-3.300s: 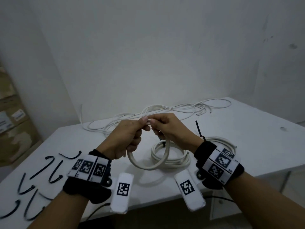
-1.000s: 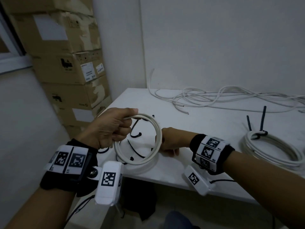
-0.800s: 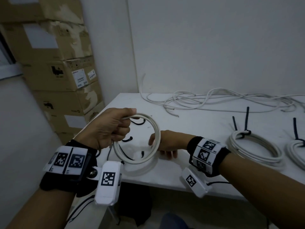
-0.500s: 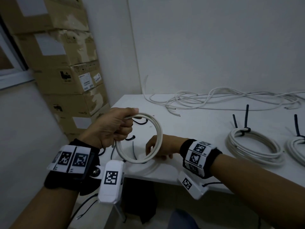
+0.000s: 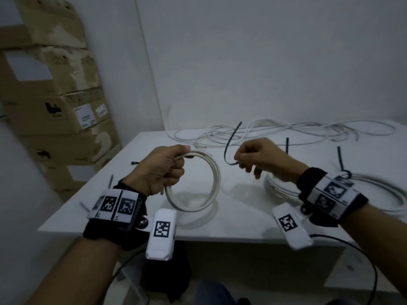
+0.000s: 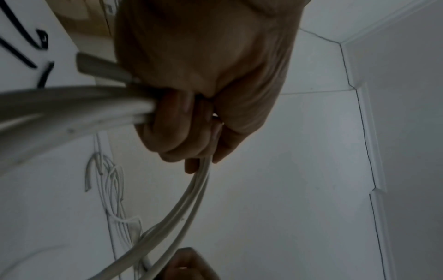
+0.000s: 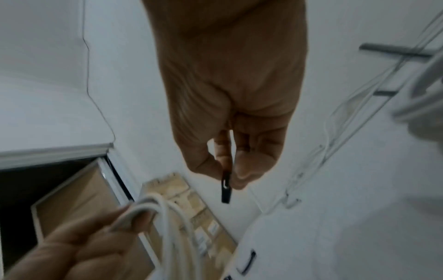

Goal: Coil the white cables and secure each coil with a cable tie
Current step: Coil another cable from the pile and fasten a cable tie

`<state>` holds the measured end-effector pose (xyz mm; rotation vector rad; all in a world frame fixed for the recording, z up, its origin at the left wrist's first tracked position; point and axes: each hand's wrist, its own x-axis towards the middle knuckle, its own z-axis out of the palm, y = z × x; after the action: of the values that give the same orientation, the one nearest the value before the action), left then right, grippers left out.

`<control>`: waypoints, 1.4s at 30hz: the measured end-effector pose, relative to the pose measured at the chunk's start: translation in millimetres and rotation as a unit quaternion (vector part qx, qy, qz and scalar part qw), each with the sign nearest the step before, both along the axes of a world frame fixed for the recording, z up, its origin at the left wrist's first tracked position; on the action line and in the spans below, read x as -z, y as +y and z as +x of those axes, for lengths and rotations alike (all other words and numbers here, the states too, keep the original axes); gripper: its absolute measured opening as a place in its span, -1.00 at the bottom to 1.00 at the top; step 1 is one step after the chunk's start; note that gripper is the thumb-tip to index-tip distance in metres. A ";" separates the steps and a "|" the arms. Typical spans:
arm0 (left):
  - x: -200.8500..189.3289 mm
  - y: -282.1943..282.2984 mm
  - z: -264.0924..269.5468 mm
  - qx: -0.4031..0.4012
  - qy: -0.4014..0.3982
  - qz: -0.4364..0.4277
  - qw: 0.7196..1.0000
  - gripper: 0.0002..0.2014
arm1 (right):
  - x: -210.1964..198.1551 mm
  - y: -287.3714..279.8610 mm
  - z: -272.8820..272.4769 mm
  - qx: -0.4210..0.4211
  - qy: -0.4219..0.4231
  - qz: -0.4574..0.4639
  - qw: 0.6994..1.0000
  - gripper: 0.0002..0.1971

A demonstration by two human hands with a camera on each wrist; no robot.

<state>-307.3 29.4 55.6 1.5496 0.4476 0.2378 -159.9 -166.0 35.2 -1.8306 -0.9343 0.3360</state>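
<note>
The white coil [image 5: 193, 181] hangs upright above the front left part of the table [image 5: 242, 225], its ring facing the person, and no tie is on it yet. The left hand [image 5: 160, 170] has its fingers curled tight round the coil's upper left arc, bunching the strands there. The cable tie [image 5: 231, 146] lies just to the right of the coil and a little higher, clear of it, with its long axis running steeply up and away from the right hand [image 5: 262, 157], which pinches it near the lower end between thumb and fingertips. In the right wrist view the tie's head juts out beyond the pinch, toward the coil. The right hand is the nearer to the coil's free right side, so I judge the tie must travel leftward and thread through the ring. Two tied coils [image 5: 374, 194] lie toward the table's right edge, loose cables [image 5: 286, 128] along the far edge, and spare ties [image 5: 110, 180] near the left edge.
</note>
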 end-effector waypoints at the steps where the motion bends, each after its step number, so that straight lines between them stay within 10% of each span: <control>1: 1.2 -7.4 9.9 0.004 -0.003 -0.001 1.000 -0.77 | -8.0 -16.2 -0.8 0.017 -0.013 0.030 0.999 -0.90; 4: 2.3 -31.8 40.2 0.023 -0.013 -0.007 1.000 -0.75 | -28.7 -61.2 -9.3 0.002 -0.050 0.055 0.997 -0.82; 11: -4.1 -100.8 94.8 0.102 -0.019 0.023 0.994 -0.63 | -8.8 -94.7 -18.2 -0.062 -0.144 -0.239 0.958 -0.84; 16: -1.3 -136.6 108.0 0.136 -0.018 0.074 0.988 -0.86 | -16.0 -110.0 -4.4 0.062 -0.144 -0.070 0.985 -0.87; 18: 2.0 -141.7 112.1 0.112 -0.006 0.066 0.992 -0.63 | -16.4 -114.0 -1.3 0.093 -0.154 -0.001 0.984 -0.91; 31: 7.3 -167.4 128.3 0.091 -0.071 0.124 0.986 -0.86 | 3.6 -134.7 -2.2 0.165 -0.358 0.182 0.901 -0.92; 42: 18.3 -189.4 126.8 0.086 -0.143 0.320 0.932 -0.77 | 8.1 -133.8 7.7 0.273 -0.173 0.305 0.896 -0.90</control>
<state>-180.5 -160.0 37.3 2.1375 -0.0134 0.5018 -152.1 -299.8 27.1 -1.4862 -0.6114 -0.5948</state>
